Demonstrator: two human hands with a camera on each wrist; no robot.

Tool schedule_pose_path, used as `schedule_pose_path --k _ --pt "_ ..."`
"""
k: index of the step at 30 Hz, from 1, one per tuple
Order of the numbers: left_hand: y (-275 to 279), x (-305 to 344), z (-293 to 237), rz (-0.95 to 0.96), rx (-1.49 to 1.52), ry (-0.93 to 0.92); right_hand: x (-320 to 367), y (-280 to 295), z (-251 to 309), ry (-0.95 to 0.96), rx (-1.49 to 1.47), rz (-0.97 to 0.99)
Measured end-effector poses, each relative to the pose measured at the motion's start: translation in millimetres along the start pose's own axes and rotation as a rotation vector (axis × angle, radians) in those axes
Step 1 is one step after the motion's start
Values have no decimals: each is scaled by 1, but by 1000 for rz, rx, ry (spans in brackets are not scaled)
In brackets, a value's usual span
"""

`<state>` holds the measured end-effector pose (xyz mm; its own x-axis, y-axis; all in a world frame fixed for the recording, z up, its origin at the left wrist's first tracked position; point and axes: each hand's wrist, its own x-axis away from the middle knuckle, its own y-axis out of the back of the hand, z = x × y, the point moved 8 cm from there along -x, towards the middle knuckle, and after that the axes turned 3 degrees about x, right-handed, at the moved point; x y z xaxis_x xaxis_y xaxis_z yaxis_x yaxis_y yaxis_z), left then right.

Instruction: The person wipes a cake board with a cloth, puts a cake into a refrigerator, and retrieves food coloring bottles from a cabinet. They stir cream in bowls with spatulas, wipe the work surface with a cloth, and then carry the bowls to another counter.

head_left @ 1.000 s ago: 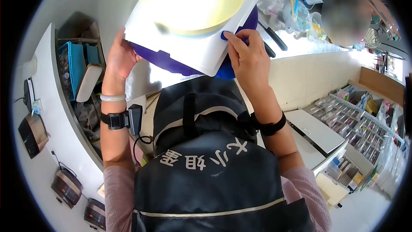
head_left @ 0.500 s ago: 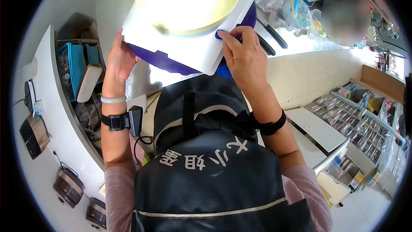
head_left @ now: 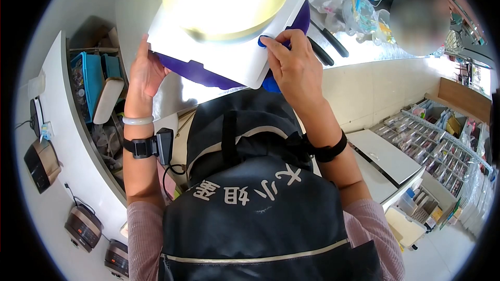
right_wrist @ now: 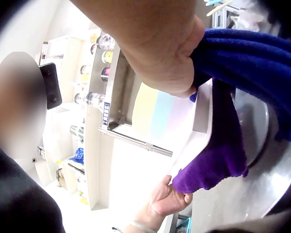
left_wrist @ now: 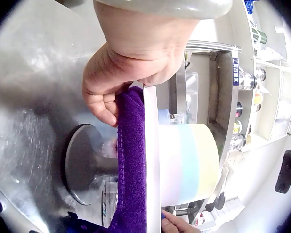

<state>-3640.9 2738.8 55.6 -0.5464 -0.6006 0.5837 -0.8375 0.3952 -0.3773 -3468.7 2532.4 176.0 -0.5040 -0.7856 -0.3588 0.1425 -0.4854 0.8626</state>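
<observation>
A round cake or cake-like block with pastel bands [left_wrist: 189,162] stands on a white board [head_left: 229,62]; from above its top looks pale yellow [head_left: 224,0]. Purple cloth [head_left: 200,74] lies under the board. At the board's left corner the left hand [head_left: 146,70] grips the edge, and in the left wrist view its fingers curl beneath the purple cloth. The right hand [head_left: 298,65] pinches a bit of blue cloth [head_left: 262,41] against the board's right side, beside the block. More of the blue cloth [right_wrist: 252,53] hangs from that hand in the right wrist view.
A grey round stand [left_wrist: 85,162] is on the metal table below. Black-handled tools [head_left: 333,43] and plastic cups with sticks [head_left: 359,18] lie at the right. Behind are shelves with jars [right_wrist: 94,99]. Another person [right_wrist: 19,104] is at the left in the right wrist view.
The board and block have shifted slightly left. The right hand has moved left with the pinched blue cloth, while the left hand keeps its hold at the corner.
</observation>
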Motion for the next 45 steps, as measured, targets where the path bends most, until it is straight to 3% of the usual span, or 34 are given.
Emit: schedule_pose_path --k 10,19,34,37,45 --pt "5 -1 6 27 -13 22 11 -7 17 54 -128 61" --pt "-11 26 18 56 -3 -24 15 -6 19 -47 44 16" --pt "-26 48 36 132 130 -36 16 -12 32 72 -5 6" --pt "-30 50 39 118 142 -33 11 -1 10 -83 87 -60" --pt "-31 52 37 81 120 -47 11 -7 16 -57 36 -12"
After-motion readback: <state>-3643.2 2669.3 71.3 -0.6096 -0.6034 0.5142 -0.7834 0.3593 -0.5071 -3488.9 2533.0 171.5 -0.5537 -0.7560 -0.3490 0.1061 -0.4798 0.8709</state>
